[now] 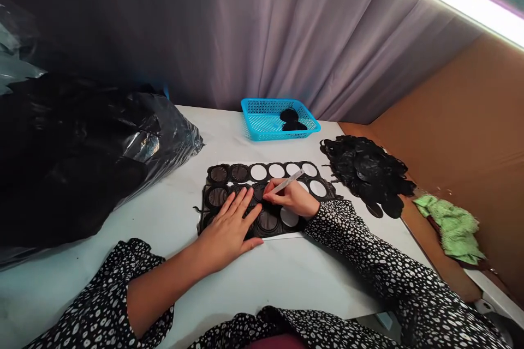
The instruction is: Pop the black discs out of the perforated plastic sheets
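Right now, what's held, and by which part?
The right hand holds a slim pale tool near its lower end; the left hand lies on the black sheet, gripping nothing.

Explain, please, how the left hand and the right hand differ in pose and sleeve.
The left hand lies spread on the black sheet; the right hand is curled around a slim pale tool. The left sleeve leaves the left forearm bare; the right sleeve ends near the right hand. Both hands are bare and both sleeves spotted.

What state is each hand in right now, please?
Left hand: open, fingers spread on the black sheet.
Right hand: closed, holding a slim pale tool over the sheet.
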The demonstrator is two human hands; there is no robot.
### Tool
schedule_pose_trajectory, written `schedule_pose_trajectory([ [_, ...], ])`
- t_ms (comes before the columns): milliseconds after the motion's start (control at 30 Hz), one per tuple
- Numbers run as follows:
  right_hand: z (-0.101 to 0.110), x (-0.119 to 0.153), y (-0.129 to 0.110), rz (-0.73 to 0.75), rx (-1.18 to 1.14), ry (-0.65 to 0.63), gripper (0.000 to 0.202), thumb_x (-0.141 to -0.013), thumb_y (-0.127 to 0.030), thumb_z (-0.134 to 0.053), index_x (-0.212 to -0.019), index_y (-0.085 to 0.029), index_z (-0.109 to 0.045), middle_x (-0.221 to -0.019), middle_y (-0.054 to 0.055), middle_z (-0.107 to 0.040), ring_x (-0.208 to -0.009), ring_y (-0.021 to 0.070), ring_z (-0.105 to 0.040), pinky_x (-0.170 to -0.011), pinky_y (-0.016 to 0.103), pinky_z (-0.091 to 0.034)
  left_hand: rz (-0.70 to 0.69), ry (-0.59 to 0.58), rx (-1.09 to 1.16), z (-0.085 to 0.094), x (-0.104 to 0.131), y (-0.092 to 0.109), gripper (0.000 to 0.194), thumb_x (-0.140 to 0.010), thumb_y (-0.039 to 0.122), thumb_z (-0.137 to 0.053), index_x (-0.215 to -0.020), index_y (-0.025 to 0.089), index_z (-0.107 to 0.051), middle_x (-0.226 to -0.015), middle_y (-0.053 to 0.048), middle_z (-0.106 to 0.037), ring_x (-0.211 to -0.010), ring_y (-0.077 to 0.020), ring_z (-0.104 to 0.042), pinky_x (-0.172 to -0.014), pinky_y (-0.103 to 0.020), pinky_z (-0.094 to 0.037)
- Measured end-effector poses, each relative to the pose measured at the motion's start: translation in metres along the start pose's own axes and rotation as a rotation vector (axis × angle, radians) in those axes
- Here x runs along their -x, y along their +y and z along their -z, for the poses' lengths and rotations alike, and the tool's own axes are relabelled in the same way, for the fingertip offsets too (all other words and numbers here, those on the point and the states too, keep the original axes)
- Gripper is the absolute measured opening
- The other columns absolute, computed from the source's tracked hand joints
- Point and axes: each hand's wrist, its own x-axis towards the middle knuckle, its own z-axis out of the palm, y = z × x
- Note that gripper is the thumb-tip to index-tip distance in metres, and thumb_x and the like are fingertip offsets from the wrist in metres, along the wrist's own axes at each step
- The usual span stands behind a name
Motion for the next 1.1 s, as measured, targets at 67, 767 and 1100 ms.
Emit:
schedule_pose_trajectory([
  [67, 0.002, -0.001, 0.000, -0.003, -0.002, -0.008, 0.034, -0.081, -0.050, -0.067, -0.075, -0.017, -0.060, -0.071, 0.002, -0.063, -0.061, 0.0121, -0.053, -0.054, 0.024, -0.044, -0.002, 0.008, 0.007, 0.000, 0.000, 0.000, 0.069, -0.095, 0.064, -0.042, -0.149, 0.019, -0.036, -0.163, -0.014, -0.010, -0.150, -0.0305, -0.009, -0.121, -0.046, -0.010],
  [767, 0.044, 0.007, -0.007, 0.131, 0.673, 0.555, 0.018, -0.095, -0.027, -0.048, -0.078, -0.023, -0.052, -0.086, 0.008, -0.070, -0.076, 0.0220, -0.062, -0.071, 0.032, -0.044, 0.015, 0.009, 0.039, 0.007, 0.000, 0.004, 0.063, -0.097, 0.058, -0.046, -0.145, 0.018, -0.042, -0.163, -0.014, -0.015, -0.150, -0.0344, -0.009, -0.120, -0.051, -0.016],
  [1100, -0.011, 0.065, -0.024, 0.195, 0.406, 0.321, 0.016, -0.096, -0.029, -0.051, -0.086, -0.023, -0.061, -0.097, 0.006, -0.073, -0.084, 0.0190, -0.065, -0.074, 0.033, -0.050, -0.156, -0.064, 0.116, 0.011, 0.028, 0.006, 0.063, -0.097, 0.056, -0.049, -0.152, 0.032, -0.031, -0.163, -0.007, -0.013, -0.149, -0.0316, -0.015, -0.120, -0.049, -0.020],
])
